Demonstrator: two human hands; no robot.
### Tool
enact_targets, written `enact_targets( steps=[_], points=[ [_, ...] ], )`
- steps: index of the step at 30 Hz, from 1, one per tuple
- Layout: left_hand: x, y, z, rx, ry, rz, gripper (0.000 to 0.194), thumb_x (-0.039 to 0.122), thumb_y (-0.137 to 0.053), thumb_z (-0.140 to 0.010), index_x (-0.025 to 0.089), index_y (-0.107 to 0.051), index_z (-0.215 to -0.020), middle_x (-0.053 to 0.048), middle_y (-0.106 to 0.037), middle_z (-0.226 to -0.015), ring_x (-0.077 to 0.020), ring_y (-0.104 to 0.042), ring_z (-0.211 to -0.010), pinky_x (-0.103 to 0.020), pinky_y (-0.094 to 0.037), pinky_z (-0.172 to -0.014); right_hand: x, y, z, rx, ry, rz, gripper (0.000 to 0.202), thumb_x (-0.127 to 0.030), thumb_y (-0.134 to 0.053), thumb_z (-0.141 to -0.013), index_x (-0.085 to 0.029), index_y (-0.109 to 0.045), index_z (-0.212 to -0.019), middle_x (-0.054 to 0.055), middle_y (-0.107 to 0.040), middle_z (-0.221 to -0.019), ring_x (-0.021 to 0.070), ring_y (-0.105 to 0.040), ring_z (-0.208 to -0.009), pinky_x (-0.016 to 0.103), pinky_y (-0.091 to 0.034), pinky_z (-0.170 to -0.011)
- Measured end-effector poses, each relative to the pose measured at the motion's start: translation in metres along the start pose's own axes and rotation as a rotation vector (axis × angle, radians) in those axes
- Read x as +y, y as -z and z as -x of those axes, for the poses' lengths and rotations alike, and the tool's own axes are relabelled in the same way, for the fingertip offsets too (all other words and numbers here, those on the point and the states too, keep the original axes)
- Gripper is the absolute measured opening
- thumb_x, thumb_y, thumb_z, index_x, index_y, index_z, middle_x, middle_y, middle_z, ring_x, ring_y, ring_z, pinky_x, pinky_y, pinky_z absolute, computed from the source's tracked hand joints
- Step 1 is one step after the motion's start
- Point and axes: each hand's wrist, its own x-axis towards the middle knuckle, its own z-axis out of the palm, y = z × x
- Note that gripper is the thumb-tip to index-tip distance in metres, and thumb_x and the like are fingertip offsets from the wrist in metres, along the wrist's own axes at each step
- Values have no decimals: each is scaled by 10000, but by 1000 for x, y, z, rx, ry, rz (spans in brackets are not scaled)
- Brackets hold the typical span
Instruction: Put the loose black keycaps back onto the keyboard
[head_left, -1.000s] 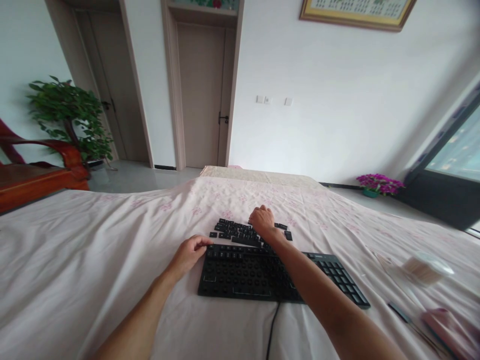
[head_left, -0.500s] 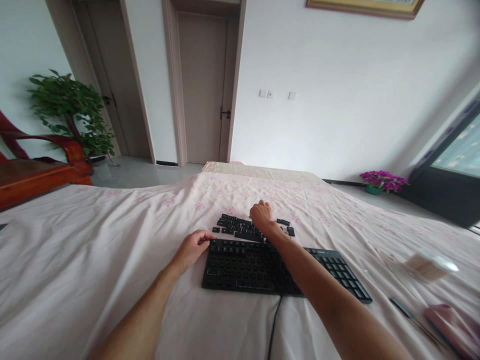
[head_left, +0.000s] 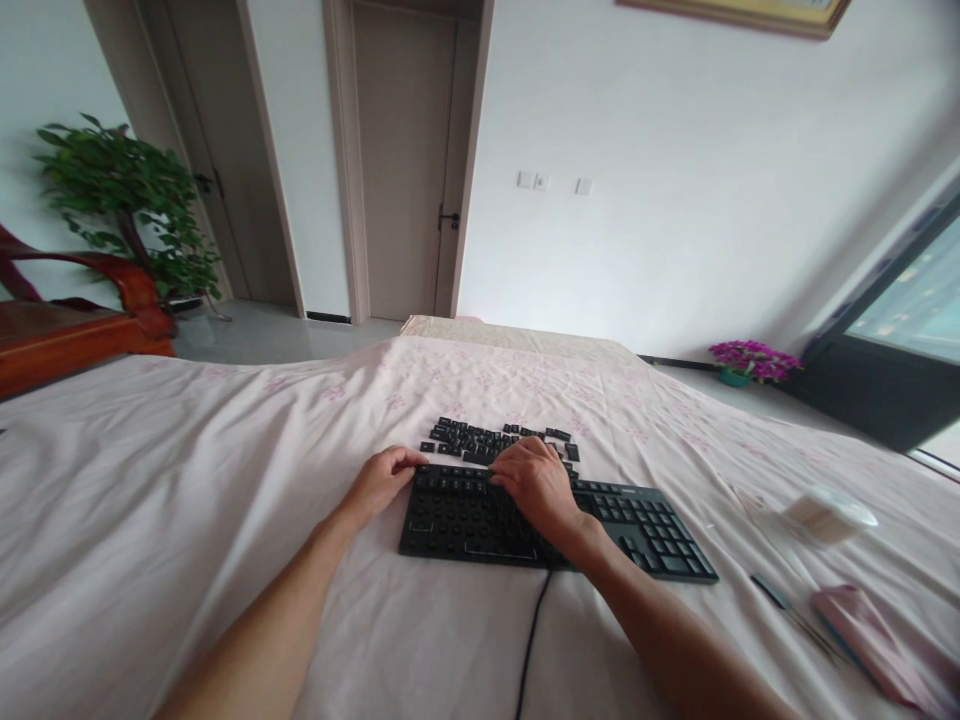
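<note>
A black keyboard [head_left: 667, 535] lies on the pale floral cloth, with many bare key posts at its left and middle and keycaps on its right part. My left hand [head_left: 382, 480] rests at its top left corner, thumb and fingers pinched on the edge. Over the upper middle of the keyboard is my right hand [head_left: 534, 482], its fingertips drawn together near the top key rows; anything between them is too small to make out. Loose black keycaps [head_left: 469, 437] lie in a cluster just beyond the keyboard, partly hidden by my right hand.
The cloth [head_left: 225, 480] covers a wide surface. To the right lie a clear container of swabs [head_left: 829, 515], a dark-handled tool [head_left: 771, 592] and a pink cloth item [head_left: 870, 640]. A black cable [head_left: 529, 640] runs toward me. Beyond are a wooden chair, plants and doors.
My right hand has come back from beyond the keycaps to the upper keyboard. My left hand stays at the corner. The view has shifted slightly.
</note>
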Motion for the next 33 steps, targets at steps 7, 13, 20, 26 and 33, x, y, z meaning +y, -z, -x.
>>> enact_targets(
  steps=[7, 13, 20, 26, 33],
  points=[
    [-1, -1, 1, 4, 9, 15, 236, 242, -592, -728, 165, -706, -920, -69, -726, -973, -208, -655, -933, -322, -468, -896, -7, 0, 10, -44, 43, 80, 142, -352, -598, -880, -317, -732, -911, -6, -692, -1008, 206, -471, -1028, 342, -316, -841],
    [-2, -1, 0, 1, -2, 8, 249, 229, -577, -732, 164, -701, -939, -70, -723, -979, -207, -655, -929, -326, -469, -896, -10, -7, 11, -78, 50, 119, 114, -338, -617, -868, -304, -724, -885, -6, -683, -998, 211, -453, -1061, 347, -308, -850],
    [-2, -1, 0, 1, 8, -3, 245, 217, -572, -728, 168, -701, -930, -63, -720, -981, -203, -651, -941, -323, -463, -914, -13, -10, 11, -97, 43, 176, 121, -329, -618, -863, -263, -714, -829, 32, -674, -960, 220, -456, -1037, 348, -314, -834],
    [-4, -1, 0, -5, -10, -6, 250, 219, -563, -732, 171, -702, -934, -63, -720, -985, -203, -656, -933, -322, -469, -897, -14, -11, 11, -96, 46, 165, 123, -319, -626, -853, -247, -699, -785, 40, -666, -926, 225, -465, -1006, 350, -321, -809],
    [-5, -1, 0, -4, -13, -14, 271, 210, -556, -737, 170, -698, -964, -62, -718, -989, -203, -655, -946, -323, -465, -907, -16, -17, 14, -90, 44, 218, 112, -266, -579, -884, -235, -671, -828, 44, -658, -944, 224, -463, -1005, 353, -328, -804]
  ],
)
